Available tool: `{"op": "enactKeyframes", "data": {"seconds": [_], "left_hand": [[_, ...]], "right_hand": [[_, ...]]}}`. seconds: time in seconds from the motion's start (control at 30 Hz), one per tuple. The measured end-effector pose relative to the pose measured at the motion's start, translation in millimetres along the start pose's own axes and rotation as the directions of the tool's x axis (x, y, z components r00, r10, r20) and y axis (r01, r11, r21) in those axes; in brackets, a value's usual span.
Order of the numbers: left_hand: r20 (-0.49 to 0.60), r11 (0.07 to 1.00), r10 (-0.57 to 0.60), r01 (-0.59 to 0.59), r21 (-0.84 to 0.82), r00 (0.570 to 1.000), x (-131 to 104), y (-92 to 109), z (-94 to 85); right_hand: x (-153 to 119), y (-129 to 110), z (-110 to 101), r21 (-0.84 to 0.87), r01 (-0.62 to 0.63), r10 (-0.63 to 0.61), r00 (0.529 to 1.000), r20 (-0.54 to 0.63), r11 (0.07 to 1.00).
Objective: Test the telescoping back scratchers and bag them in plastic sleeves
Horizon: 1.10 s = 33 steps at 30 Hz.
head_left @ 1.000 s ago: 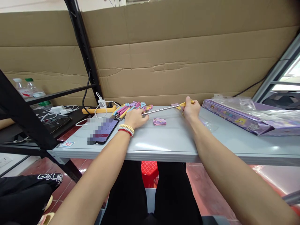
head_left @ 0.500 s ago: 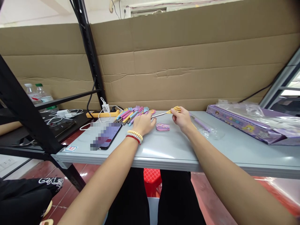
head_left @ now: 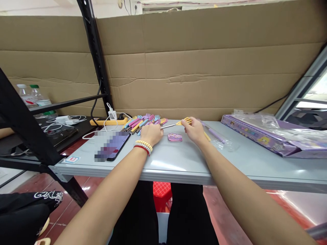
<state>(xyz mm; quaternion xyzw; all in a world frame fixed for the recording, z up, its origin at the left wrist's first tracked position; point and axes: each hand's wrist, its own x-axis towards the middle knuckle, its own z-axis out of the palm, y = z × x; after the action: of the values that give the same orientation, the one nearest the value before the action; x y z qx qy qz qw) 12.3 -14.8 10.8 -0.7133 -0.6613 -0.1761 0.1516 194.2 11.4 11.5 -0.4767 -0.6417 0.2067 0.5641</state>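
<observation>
A yellow back scratcher [head_left: 180,123] with a claw-shaped head and a thin metal rod stretches between my two hands. My left hand [head_left: 152,133], wearing beaded and red bracelets, is closed around its handle end, which the fingers hide. At the other end, my right hand [head_left: 194,131] pinches it by the yellow head. Just below the rod lies a small stack of pink and purple cards [head_left: 175,137]. Behind my left hand is a pile of similar back scratchers [head_left: 138,123] in pink, blue, purple and yellow.
A phone [head_left: 117,146] lies left of my left hand, near a yellow power strip [head_left: 102,121] with white cables. Right of my right hand is clear plastic packaging with a purple stick [head_left: 216,133]. A purple box [head_left: 260,136] stands farther right. Cardboard [head_left: 204,61] walls the back.
The view has shifted slightly, moving the scene a little left in the picture. Both hands keep the same hold on the back scratcher.
</observation>
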Motion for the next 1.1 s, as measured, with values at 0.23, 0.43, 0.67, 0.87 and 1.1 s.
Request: {"op": "enactKeyframes", "data": {"seconds": [0.23, 0.43, 0.67, 0.87, 1.1], "left_hand": [[-0.034, 0.999, 0.038, -0.04, -0.036, 0.999, -2, -1, 3.2], [-0.084, 0.996, 0.049, -0.055, -0.069, 0.995, -3, 1, 0.7], [-0.061, 0.984, 0.096, -0.104, -0.142, 0.994, -1, -9, 1.8], [0.007, 0.944, 0.205, -0.195, -0.266, 0.979, 0, -13, 5.5], [-0.097, 0.982, -0.066, 0.047, -0.182, 0.993, 4, -22, 1.7]], "right_hand": [[3, 5, 0, 0.028, -0.024, 0.025, 0.999, -0.046, 0.999], [7, 8, -1, 0.025, -0.074, 0.076, 0.988, -0.131, 0.997], [16, 14, -7, -0.021, -0.14, 0.127, 0.945, -0.3, 0.99], [20, 20, -9, -0.021, -0.137, 0.118, 0.916, -0.384, 0.99], [19, 22, -8, 0.024, -0.108, 0.109, 0.921, -0.373, 0.994]]}}
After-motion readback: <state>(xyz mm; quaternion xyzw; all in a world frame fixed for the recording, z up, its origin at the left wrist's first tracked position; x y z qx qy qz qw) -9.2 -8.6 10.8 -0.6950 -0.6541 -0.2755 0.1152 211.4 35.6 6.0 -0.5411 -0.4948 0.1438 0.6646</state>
